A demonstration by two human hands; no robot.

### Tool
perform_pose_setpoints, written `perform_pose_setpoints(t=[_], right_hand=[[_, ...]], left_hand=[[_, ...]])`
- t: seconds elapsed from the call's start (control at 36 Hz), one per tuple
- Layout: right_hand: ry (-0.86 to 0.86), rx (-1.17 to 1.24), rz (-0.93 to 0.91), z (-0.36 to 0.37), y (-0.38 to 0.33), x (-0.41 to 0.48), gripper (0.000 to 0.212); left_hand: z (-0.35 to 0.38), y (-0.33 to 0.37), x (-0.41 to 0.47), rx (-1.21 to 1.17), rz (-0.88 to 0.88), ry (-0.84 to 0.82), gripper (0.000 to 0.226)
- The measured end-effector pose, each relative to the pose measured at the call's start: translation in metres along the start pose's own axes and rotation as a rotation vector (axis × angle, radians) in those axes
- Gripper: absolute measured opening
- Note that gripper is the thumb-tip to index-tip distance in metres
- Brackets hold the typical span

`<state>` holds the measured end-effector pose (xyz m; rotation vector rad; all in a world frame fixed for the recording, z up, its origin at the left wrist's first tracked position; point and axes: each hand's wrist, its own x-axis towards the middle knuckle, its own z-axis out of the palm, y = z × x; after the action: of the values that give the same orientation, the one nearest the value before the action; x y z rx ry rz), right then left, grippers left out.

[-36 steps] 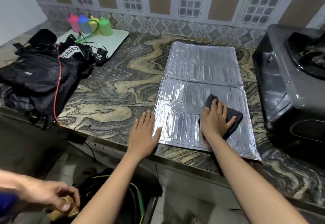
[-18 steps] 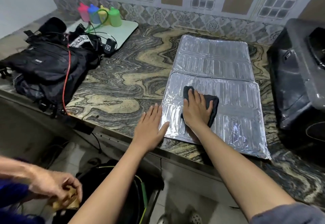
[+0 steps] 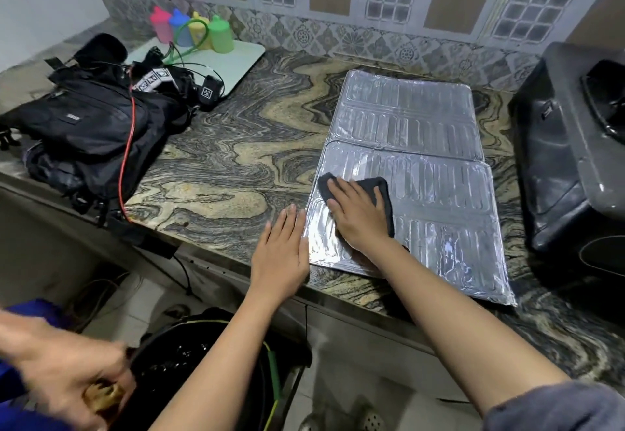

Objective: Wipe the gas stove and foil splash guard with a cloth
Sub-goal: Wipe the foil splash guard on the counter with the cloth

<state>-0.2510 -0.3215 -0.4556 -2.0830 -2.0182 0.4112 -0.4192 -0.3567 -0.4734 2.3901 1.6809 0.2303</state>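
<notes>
Your left hand (image 3: 281, 256) lies flat, fingers straight and together, at the left edge of the foil guard (image 3: 406, 119), likely to stop the light sheet from sliding. Your right hand (image 3: 360, 219), fingers spread, presses the dark cloth (image 3: 382, 193) onto the near panel, centre frame. The guard lies flat on the counter (image 3: 236, 146), shiny, ribbed, two panels; the stove (image 3: 568, 146) sits at right.

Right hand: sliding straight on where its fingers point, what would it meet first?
Probably the left edge of the foil splash guard, then bare counter; farther on, perhaps the white board, though depth is unclear.
</notes>
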Motion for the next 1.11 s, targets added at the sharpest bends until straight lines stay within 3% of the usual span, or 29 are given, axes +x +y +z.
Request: perform_pose_setpoints(t=[0.17, 0.28, 0.58, 0.81, 0.92, 1.11], right_hand=[[-0.149, -0.063, -0.299, -0.013, 0.023, -0.01, 0.047], [-0.17, -0.062, -0.339, -0.022, 0.047, -0.024, 0.046], [-0.037, -0.072, 0.149, -0.051, 0.119, -0.084, 0.048], [0.211, 0.055, 0.586, -0.022, 0.085, -0.105, 0.05], [0.211, 0.09, 0.63, -0.014, 0.056, -0.097, 0.05], [0.173, 0.113, 0.52, -0.004, 0.019, -0.082, 0.049]], left_hand=[[-0.002, 0.003, -0.001, -0.032, -0.029, -0.004, 0.053], [-0.001, 0.002, -0.001, -0.04, -0.04, -0.006, 0.053], [0.0, 0.002, -0.001, -0.059, -0.048, -0.007, 0.052], [0.002, 0.006, -0.002, -0.052, -0.051, 0.007, 0.052], [0.002, 0.007, -0.001, -0.055, -0.051, 0.014, 0.052], [-0.003, 0.005, 0.0, -0.068, -0.015, -0.034, 0.052]])
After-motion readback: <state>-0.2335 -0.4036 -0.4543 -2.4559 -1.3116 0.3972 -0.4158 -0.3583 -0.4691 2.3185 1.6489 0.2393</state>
